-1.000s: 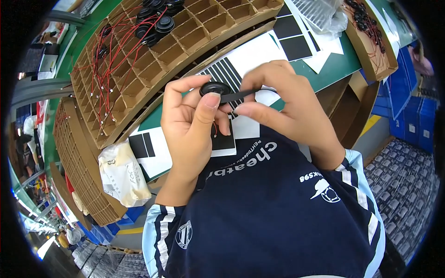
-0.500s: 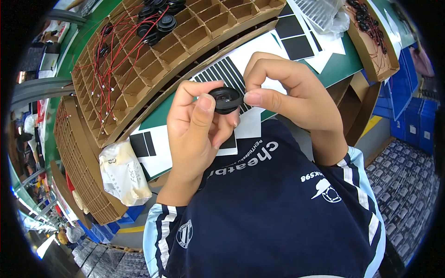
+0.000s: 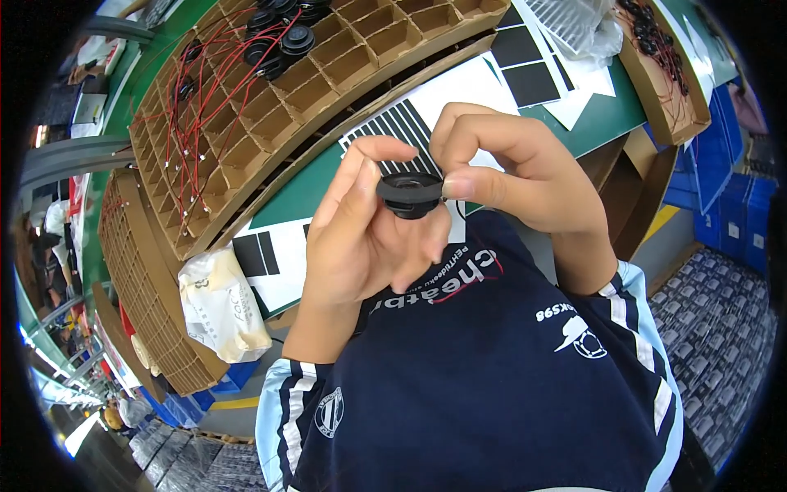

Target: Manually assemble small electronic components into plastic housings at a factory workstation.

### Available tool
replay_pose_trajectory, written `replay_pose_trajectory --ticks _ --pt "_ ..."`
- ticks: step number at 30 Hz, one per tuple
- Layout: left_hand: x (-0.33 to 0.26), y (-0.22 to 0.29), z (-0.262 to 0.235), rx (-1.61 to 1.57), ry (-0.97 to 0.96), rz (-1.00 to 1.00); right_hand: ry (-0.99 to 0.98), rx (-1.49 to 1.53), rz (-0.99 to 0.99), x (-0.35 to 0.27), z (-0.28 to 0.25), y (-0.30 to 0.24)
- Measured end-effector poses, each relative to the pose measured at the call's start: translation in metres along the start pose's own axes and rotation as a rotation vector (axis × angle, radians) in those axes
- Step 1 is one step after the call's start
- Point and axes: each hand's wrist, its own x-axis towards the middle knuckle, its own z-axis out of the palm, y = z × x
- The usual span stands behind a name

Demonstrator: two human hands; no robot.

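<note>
A small round black speaker (image 3: 409, 193) is held up in front of my chest, its rim tilted toward me. My right hand (image 3: 512, 168) pinches its right edge between thumb and bent index finger. My left hand (image 3: 361, 225) supports it from the left, the thumb against the rim and the lower fingers curled below. The left index finger reaches over behind the speaker. A thin red wire (image 3: 469, 287) hangs below my hands, across the dark shirt.
Beyond my hands stands a divided cardboard box (image 3: 270, 123) with black speakers (image 3: 297, 41) and red wires. A white printed bag (image 3: 223, 307) lies at the left. Striped and black-patterned sheets (image 3: 393, 123) cover the green table (image 3: 299, 197). Another cardboard box (image 3: 668, 74) holds wired parts at the right.
The speaker has tipped, showing more of its side, and moved slightly right and down. My left fingers have loosened and spread around it. The right hand stays at its right edge.
</note>
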Motion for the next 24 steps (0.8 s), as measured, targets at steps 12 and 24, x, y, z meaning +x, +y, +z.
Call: replay_pose_trajectory --ticks 12,24 --pt "-0.001 -0.004 0.007 0.626 0.353 0.229 0.112 -0.383 -0.092 0.003 0.010 0.000" --pt "-0.001 -0.004 -0.002 0.419 0.277 0.166 0.124 -0.266 -0.099 0.002 0.011 0.005"
